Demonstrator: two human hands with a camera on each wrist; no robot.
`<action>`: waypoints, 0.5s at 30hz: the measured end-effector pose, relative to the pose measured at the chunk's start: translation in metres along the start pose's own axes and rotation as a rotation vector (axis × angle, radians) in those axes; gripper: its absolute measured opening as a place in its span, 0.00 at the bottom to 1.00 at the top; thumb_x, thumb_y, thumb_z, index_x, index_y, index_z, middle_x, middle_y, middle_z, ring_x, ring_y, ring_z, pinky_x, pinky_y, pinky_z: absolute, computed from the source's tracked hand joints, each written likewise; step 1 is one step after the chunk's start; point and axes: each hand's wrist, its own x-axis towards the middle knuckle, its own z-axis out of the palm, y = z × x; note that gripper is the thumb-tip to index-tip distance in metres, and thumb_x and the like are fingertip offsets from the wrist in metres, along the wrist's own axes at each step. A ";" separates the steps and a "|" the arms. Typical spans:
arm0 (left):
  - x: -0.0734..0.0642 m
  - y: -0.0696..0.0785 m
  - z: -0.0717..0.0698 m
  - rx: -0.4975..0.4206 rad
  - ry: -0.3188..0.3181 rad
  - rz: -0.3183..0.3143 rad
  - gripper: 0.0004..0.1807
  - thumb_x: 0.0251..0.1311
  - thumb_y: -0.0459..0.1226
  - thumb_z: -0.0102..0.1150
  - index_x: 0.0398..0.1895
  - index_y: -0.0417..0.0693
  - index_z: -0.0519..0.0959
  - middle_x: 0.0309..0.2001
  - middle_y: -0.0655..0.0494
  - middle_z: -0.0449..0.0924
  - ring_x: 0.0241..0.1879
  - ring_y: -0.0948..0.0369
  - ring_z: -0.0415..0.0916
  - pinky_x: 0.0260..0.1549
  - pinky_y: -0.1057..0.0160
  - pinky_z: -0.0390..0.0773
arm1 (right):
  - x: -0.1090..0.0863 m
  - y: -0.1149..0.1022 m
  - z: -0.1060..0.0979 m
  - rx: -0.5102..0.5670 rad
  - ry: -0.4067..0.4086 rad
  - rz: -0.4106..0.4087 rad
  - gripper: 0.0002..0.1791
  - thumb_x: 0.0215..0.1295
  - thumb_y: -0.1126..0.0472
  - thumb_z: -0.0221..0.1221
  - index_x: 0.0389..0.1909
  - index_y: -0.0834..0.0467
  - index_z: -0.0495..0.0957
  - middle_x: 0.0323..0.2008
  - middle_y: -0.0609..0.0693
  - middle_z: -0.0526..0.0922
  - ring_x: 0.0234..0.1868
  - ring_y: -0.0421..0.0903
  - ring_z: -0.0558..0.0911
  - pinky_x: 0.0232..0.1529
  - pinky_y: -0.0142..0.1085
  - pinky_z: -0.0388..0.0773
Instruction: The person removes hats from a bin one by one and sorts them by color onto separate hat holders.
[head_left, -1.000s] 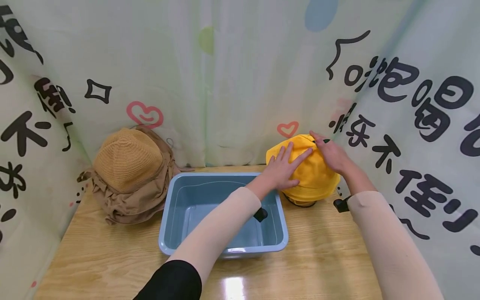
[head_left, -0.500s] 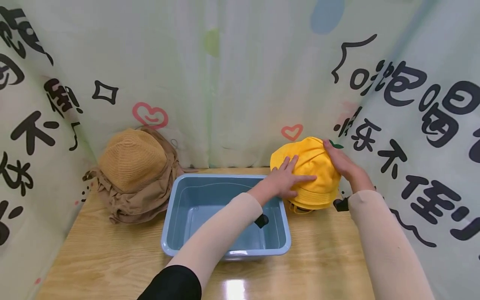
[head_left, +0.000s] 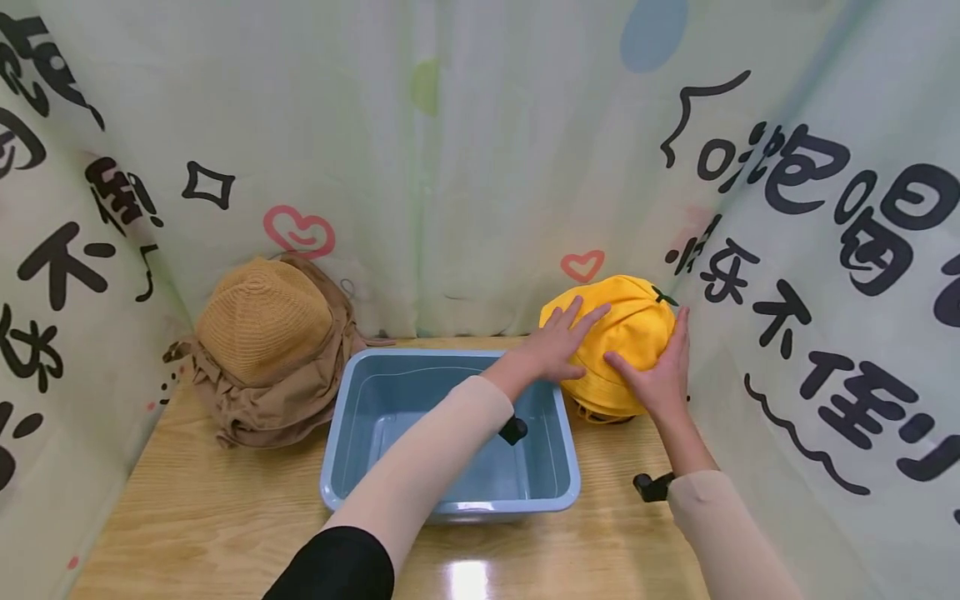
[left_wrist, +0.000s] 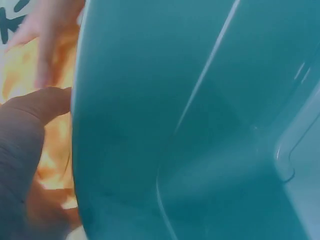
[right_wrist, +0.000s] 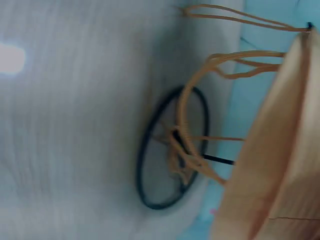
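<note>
A yellow bucket hat [head_left: 637, 333] with a small green leaf on top sits over a low stand at the right of the table. My left hand [head_left: 557, 346], fingers spread, rests on the hat's left side. Against its right side lies my right hand [head_left: 660, 379], thumb on the front and fingers reaching up beside the leaf. In the right wrist view the hat's brim [right_wrist: 280, 165] hangs above a black ring [right_wrist: 141, 170] on the table, with yellow cords [right_wrist: 183, 112] dangling by it. The left wrist view shows part of the hat [left_wrist: 55, 155] beyond a blue basin's wall [left_wrist: 130, 100].
The blue plastic basin [head_left: 517, 505] stands in the middle, beneath my left forearm. On the left, a tan knitted hat [head_left: 262, 317] sits over brown gathered fabric [head_left: 277, 412]. A printed curtain [head_left: 480, 167] closes off the back and sides of the wooden table [head_left: 172, 508].
My right hand has moved down from the leaf to the hat's right front side. The left hand has stayed on the left side, shifting slightly. The leaf is now uncovered.
</note>
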 end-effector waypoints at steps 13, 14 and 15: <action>-0.003 0.006 0.011 0.106 -0.027 -0.090 0.58 0.66 0.51 0.61 0.75 0.83 0.21 0.81 0.45 0.27 0.76 0.41 0.50 0.62 0.45 0.72 | -0.011 0.017 0.008 -0.076 -0.027 -0.011 0.76 0.45 0.45 0.77 0.77 0.32 0.24 0.80 0.46 0.34 0.79 0.55 0.45 0.74 0.62 0.46; -0.003 0.008 0.012 0.124 -0.020 -0.087 0.58 0.66 0.51 0.61 0.74 0.84 0.20 0.81 0.45 0.27 0.76 0.42 0.52 0.62 0.45 0.72 | -0.012 0.016 0.006 -0.089 -0.018 -0.033 0.76 0.45 0.45 0.77 0.78 0.33 0.25 0.80 0.48 0.34 0.79 0.55 0.44 0.74 0.62 0.46; -0.004 0.009 0.013 0.143 -0.020 -0.082 0.57 0.66 0.52 0.60 0.74 0.86 0.20 0.81 0.44 0.27 0.76 0.43 0.52 0.62 0.45 0.72 | -0.013 0.015 0.004 -0.095 -0.012 -0.054 0.75 0.45 0.46 0.78 0.79 0.36 0.26 0.80 0.48 0.34 0.80 0.54 0.42 0.74 0.62 0.45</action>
